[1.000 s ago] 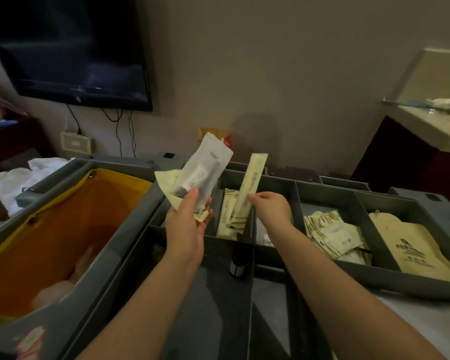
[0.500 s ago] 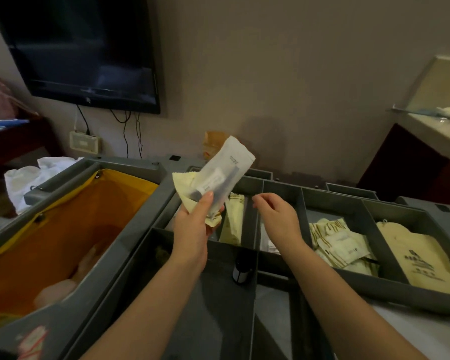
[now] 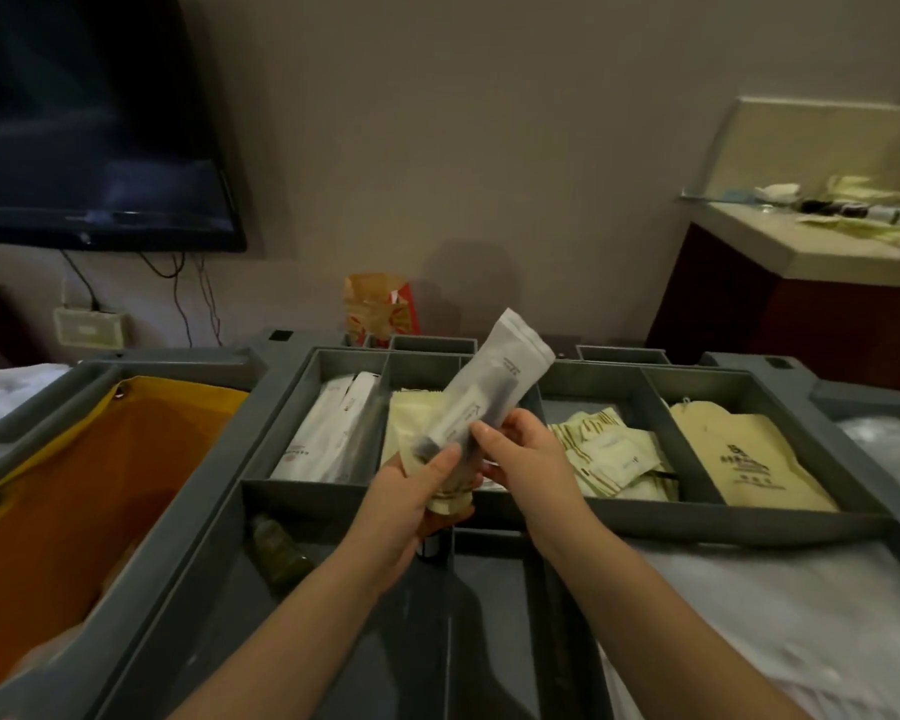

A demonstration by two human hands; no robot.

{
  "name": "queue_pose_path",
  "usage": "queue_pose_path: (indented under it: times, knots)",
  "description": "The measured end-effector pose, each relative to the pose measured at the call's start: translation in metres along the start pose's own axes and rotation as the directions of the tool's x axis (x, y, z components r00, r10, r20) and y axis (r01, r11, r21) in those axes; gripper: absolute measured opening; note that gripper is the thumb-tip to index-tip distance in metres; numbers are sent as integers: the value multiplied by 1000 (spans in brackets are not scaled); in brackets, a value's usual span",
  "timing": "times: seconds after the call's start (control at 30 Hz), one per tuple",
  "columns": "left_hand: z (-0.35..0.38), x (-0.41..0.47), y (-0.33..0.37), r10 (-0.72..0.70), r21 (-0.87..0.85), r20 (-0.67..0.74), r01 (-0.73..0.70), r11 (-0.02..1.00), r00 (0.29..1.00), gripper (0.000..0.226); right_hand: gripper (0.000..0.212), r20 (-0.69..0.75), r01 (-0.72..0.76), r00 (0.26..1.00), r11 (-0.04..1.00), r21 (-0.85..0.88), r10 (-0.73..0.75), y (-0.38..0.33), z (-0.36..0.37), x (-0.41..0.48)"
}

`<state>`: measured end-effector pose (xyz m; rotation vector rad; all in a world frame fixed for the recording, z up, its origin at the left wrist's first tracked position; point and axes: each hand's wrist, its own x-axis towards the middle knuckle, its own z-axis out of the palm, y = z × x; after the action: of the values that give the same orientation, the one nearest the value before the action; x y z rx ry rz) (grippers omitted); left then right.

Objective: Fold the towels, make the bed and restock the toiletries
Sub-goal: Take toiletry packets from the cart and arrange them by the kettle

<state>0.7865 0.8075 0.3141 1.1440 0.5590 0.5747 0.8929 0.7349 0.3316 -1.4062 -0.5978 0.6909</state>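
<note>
I stand at a grey housekeeping cart whose top tray point(image 3: 494, 517) is split into compartments of toiletry packets. My left hand point(image 3: 417, 491) grips a bundle of packets: a long translucent white sachet point(image 3: 494, 381) pointing up and right, with a cream packet point(image 3: 450, 498) under it. My right hand point(image 3: 520, 449) has its fingers curled on the lower part of the same sachet. White sachets point(image 3: 333, 428) fill the left compartment, cream striped packets point(image 3: 609, 454) lie right of my hands, and a large cream bag point(image 3: 744, 454) lies at the far right.
An orange-lined bin point(image 3: 74, 491) takes up the cart's left side. A small dark green bottle point(image 3: 276, 543) lies in the cart's lower tray. A wall TV point(image 3: 89, 122) hangs at upper left. A counter point(image 3: 822, 241) with toiletries stands at right. Clear plastic point(image 3: 801, 615) covers the cart's right.
My right hand let go of the long cream packet, which now lies in the tray, and came left onto the white sachet in my left hand. The camera view tilted down and right.
</note>
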Motion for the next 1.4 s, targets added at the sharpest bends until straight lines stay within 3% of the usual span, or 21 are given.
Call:
queue_pose_path:
  times: [0.23, 0.3, 0.4, 0.53, 0.63, 0.8, 0.87, 0.97, 1.03, 1.13, 1.2, 1.3, 1.4]
  knots:
    - [0, 4, 6, -7, -69, -98, 0, 998, 995, 26, 20, -21, -61, 998, 986, 153, 65, 0, -6, 5]
    - [-5, 8, 9, 4, -106, -166, -22, 994, 986, 17, 20, -81, -57, 994, 990, 127, 68, 1, -13, 11]
    - [-16, 14, 15, -14, -185, -241, -31, 982, 970, 14, 15, -247, -23, 969, 981, -194, -26, 7, -32, 25]
    - [-20, 16, 15, -17, -218, -228, -34, 975, 973, 17, 51, -296, -99, 945, 745, -659, -137, 30, -50, 35]
    - [-17, 16, 11, 8, -166, -221, -46, 985, 975, 33, 63, -274, -33, 911, 609, -793, -308, 35, -57, 35]
    - [-18, 15, 6, 12, -5, -189, -13, 1000, 982, 17, 39, -248, 100, 882, 675, -731, -400, 24, -49, 30]
    - [-18, 13, 5, 45, 76, -147, -34, 996, 988, 18, 24, -138, 215, 908, 722, -658, -396, 12, -34, 21]
    - [-14, 9, 1, 142, 228, -86, -120, 966, 986, 16, 9, 101, 258, 966, 835, -486, -240, 3, -3, 6]
    - [-13, 7, -1, 185, 268, -64, -161, 950, 981, 15, 9, 155, 208, 975, 896, -393, -158, 7, 12, -1]
    - [-12, 9, -2, 214, 312, -51, -187, 931, 976, 16, 13, 82, 45, 996, 990, -135, -34, 10, 13, -3]
    - [-12, 10, -4, 194, 313, -49, -170, 934, 980, 13, 19, 50, -42, 998, 999, -16, 42, 10, 7, -3]
    - [-8, 9, -7, 82, 131, -71, -72, 989, 994, 13, 23, -18, -49, 999, 999, -2, 49, 12, 3, -3]
    - [-8, 10, -8, 130, 100, -177, -114, 988, 976, 25, 54, -91, 9, 996, 998, -65, -15, 15, 7, -3]
